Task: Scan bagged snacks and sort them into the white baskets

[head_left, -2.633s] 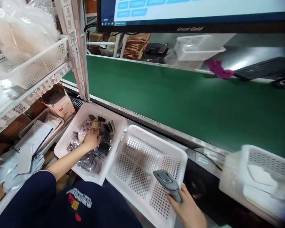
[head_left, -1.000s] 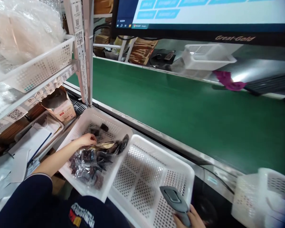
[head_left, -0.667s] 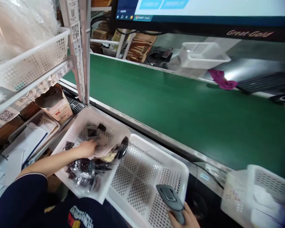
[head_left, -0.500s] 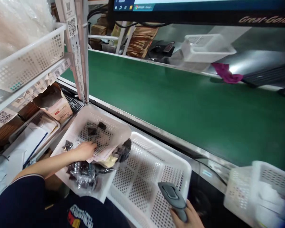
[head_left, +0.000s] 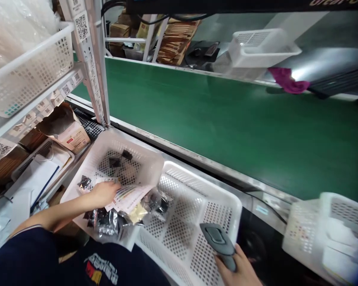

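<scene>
My left hand grips a bundle of clear packets with a printed label sheet on top, lifted over the right rim of a white perforated basket. More dark packets lie in that basket beneath my forearm. A second white basket stands to its right with nothing in it; the bundle's end hangs over its left edge. My right hand is closed on the handle of a grey barcode scanner above that basket's near right corner.
A green conveyor belt runs behind the baskets. A shelf rack with QR labels and a white basket stands at left, with a keyboard and an open carton under it. More white baskets sit at right and beyond the belt. A magenta cloth lies past the belt.
My left hand gathered a bundle of packets from the left basket, lifted it and carried it right, over the rim toward the second basket. The right hand kept the scanner in place.
</scene>
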`<action>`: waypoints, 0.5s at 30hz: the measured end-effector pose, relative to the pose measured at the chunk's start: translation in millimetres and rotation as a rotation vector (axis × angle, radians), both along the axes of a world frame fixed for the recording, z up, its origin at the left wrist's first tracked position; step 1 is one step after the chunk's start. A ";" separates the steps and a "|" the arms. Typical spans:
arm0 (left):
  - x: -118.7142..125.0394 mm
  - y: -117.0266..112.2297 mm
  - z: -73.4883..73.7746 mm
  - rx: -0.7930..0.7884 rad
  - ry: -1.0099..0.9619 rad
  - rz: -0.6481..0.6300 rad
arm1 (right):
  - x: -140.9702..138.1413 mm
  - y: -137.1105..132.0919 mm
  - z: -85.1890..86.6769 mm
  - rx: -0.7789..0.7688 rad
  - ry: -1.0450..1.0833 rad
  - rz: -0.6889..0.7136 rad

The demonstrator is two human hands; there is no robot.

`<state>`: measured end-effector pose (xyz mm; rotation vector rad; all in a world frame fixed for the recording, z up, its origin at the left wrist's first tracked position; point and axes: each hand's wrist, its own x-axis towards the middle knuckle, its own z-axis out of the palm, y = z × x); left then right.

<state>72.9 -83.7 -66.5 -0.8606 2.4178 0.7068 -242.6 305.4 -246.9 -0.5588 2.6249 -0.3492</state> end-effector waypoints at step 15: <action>-8.4 -65.9 -54.1 0.086 0.298 0.046 | 9.3 -0.1 -9.9 -0.027 0.064 0.022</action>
